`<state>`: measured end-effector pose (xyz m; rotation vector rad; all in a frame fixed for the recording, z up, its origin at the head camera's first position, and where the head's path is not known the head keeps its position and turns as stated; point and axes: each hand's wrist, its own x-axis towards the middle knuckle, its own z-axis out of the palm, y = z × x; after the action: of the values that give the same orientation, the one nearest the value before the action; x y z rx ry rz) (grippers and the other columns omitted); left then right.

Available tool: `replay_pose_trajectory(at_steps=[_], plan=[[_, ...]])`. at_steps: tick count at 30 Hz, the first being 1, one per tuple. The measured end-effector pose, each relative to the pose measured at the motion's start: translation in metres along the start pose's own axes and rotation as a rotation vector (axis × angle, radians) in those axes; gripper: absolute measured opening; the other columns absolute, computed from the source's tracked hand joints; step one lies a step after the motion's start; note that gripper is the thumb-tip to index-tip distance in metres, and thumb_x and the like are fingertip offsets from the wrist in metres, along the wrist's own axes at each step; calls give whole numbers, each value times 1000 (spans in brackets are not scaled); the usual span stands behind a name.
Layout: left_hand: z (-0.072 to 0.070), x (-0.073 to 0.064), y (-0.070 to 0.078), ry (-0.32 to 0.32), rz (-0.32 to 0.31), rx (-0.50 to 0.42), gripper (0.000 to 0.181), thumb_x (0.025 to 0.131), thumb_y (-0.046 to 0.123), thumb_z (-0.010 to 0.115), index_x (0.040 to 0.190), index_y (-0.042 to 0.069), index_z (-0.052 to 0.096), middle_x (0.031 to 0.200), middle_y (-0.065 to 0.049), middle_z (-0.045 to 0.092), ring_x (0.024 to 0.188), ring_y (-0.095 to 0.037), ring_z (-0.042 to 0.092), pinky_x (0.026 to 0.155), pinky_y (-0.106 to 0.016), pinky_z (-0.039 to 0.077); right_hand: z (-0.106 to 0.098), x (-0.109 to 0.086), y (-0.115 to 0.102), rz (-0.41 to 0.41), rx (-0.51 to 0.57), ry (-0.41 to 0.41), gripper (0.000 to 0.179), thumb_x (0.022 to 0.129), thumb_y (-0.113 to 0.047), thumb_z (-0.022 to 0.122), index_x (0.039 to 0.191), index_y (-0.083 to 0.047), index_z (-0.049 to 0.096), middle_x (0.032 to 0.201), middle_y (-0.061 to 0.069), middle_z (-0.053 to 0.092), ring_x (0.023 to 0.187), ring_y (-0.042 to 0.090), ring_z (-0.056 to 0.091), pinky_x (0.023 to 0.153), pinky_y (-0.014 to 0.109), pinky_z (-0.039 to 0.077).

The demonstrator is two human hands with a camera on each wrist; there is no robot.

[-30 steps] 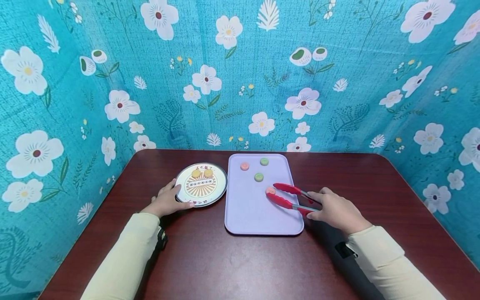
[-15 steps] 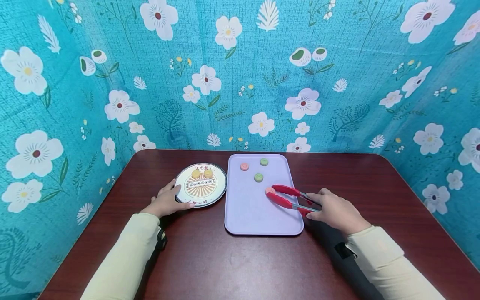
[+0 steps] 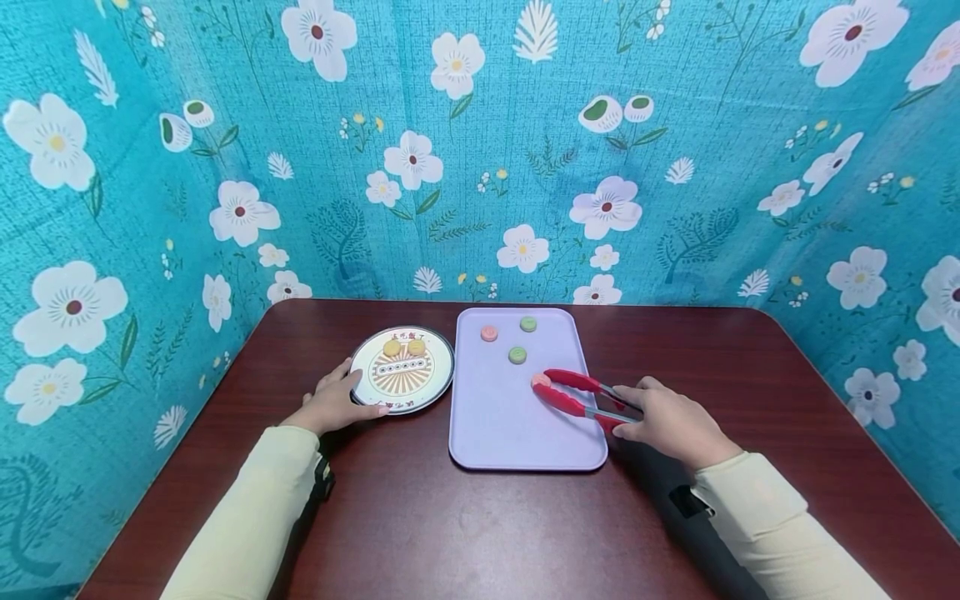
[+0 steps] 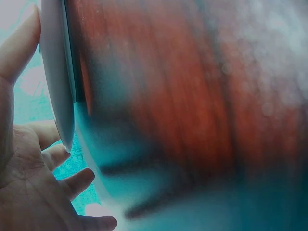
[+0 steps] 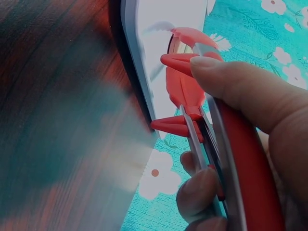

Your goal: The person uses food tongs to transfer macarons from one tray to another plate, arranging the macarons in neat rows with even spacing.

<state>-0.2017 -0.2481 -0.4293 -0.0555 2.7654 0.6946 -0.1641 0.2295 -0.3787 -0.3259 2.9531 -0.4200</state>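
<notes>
A: Identify the components at the left end
B: A blue curtain (image 3: 45,217) printed with white flowers borders the tabletop (image 3: 450,533) and also spans its rear. A pale sleeve (image 3: 247,508) leads forward to the left hand (image 3: 327,407)

A: State of its grip?
B: Spread. Thumb and fingers are fanned apart along the left and near rim of the plate (image 3: 441,360). In the left wrist view, the thumb lies against the plate

A: Contents of the plate?
B: Near its far rim, a left yellow disc (image 3: 392,347) and, just beside it, a right yellow disc (image 3: 416,347). A printed ray pattern occupies the centre

A: Next unit to the right?
B: The lilac tray (image 3: 495,425), just beside the plate. In order, it carries a left pink disc (image 3: 489,333), a near green disc (image 3: 517,355), a far green disc (image 3: 528,323) and a right pink disc (image 3: 541,380)

A: Position of the right pink disc?
B: Right of the tray's centreline, between the red tips of the tongs (image 3: 562,402). Clamping force cannot be told; the tips conceal the disc in the right wrist view

A: Right end?
B: The right hand (image 3: 675,421), beyond the tray's right rim. Its grip is closed around the tongs, thumb opposing the fingers
</notes>
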Motion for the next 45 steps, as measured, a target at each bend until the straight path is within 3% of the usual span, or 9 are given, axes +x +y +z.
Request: replay_pose_trajectory(at_steps=[45], plan=[[1,2,-3,11,8,-3,112,72,65,72,151,1,25,159,-21,8,139,-48,13,103,-76,10,-5,11,-11,-30,35,50,78,72,-34,85,136,-2,54,100,12,56,75,19,51,52,29,47]])
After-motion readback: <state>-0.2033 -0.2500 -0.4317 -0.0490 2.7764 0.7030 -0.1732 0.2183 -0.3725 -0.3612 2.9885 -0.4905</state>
